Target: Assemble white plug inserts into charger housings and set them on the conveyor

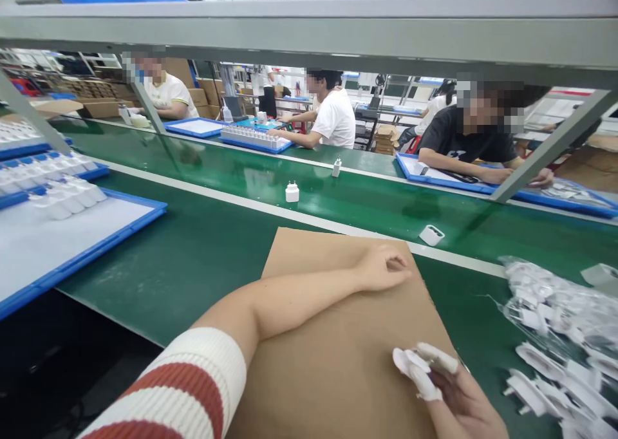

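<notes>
My left hand (383,268) reaches across a brown cardboard sheet (309,387), its fingers loosely curled with a gap between thumb and fingers and nothing visible in it. Lower right, my right hand (456,391), with white covers on its fingertips, pinches a small white plastic plug cover (409,363) above the sheet. Just right of that hand lies a loose pile of white plug covers (555,387), some with pins showing. Behind them a clear plastic bag (564,304) holds more white parts.
Beyond a white strip, a green belt carries an open-ended white housing (432,235), a white charger (292,192) and a smaller charger (337,167). Blue-rimmed trays (120,239) with white chargers stand left. A metal shelf beam (309,37) crosses overhead. Several people work opposite.
</notes>
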`<state>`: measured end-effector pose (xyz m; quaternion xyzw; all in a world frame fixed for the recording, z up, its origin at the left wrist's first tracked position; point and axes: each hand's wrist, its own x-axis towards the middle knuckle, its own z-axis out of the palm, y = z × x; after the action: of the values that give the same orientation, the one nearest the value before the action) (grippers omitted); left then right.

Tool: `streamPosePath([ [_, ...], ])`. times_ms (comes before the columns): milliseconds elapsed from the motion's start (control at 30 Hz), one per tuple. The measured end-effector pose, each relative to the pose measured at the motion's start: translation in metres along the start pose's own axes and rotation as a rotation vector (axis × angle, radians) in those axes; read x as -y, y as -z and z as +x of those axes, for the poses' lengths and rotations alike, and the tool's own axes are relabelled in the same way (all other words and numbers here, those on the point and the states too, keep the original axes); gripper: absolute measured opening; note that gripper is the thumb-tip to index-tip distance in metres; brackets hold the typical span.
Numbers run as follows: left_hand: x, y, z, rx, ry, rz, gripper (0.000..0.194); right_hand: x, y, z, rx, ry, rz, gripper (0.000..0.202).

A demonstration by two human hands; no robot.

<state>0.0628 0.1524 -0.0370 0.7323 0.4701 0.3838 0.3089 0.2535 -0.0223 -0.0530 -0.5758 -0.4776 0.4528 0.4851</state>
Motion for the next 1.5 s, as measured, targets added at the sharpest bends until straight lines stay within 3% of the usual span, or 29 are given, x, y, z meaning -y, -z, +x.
streamPosePath([
  [167, -0.004, 0.002, 0.018, -0.121, 0.102, 0.14, 0.026, 0.026, -0.005, -0.005, 0.176, 0.248, -0.134, 0.022],
  [267, -0.004, 0.015, 0.052, -0.224, 0.116, 0.216, 0.033, 0.033, -0.006, 0.001, 0.198, 0.301, -0.152, 0.014],
  [333, -0.004, 0.025, 0.081, -0.254, 0.116, 0.263, 0.048, 0.034, -0.007, 0.005, 0.193, 0.297, -0.132, 0.014],
  [433, -0.006, 0.03, 0.121, -0.107, 0.107, 0.464, 0.084, 0.033, -0.008, 0.007, 0.185, 0.256, -0.059, 0.016],
  [500, -0.008, 0.025, 0.141, 0.044, 0.06, 0.585, 0.095, 0.035, -0.01, 0.006, 0.196, 0.195, 0.022, 0.018],
  [600, -0.011, 0.015, 0.162, 0.157, 0.017, 0.621, 0.08, 0.039, -0.013, 0.006, 0.186, 0.104, 0.158, 0.021],
  [700, -0.015, 0.011, 0.168, 0.168, 0.018, 0.608, 0.051, 0.042, -0.013, 0.01, 0.143, 0.019, 0.313, 0.029],
  [800, -0.025, 0.013, 0.154, 0.126, -0.004, 0.605, 0.039, 0.042, -0.008, 0.018, 0.033, -0.054, 0.503, 0.037],
  [867, -0.035, 0.014, 0.131, 0.111, -0.043, 0.591, 0.038, 0.043, -0.002, 0.023, -0.08, -0.074, 0.624, 0.04],
  [1000, -0.056, 0.017, 0.058, 0.204, -0.231, 0.533, 0.034, 0.044, 0.009, 0.03, -0.198, -0.144, 0.785, 0.046],
  [1100, -0.065, 0.02, -0.001, 0.288, -0.219, 0.442, 0.038, 0.046, 0.013, 0.029, -0.203, -0.156, 0.761, 0.046],
  [1167, -0.065, 0.019, -0.031, 0.279, -0.169, 0.362, 0.038, 0.047, 0.016, 0.025, -0.191, -0.119, 0.646, 0.042],
  [1267, -0.06, 0.012, -0.054, 0.238, -0.038, 0.146, 0.037, 0.05, 0.02, 0.021, -0.197, 0.004, 0.374, 0.035],
  [1367, -0.055, 0.005, -0.06, 0.243, 0.113, -0.051, 0.041, 0.054, 0.021, 0.023, -0.24, 0.248, 0.039, 0.024],
  [1500, -0.05, 0.004, -0.058, 0.276, 0.116, -0.158, 0.046, 0.06, 0.013, 0.035, -0.174, 0.589, -0.382, 0.021],
])
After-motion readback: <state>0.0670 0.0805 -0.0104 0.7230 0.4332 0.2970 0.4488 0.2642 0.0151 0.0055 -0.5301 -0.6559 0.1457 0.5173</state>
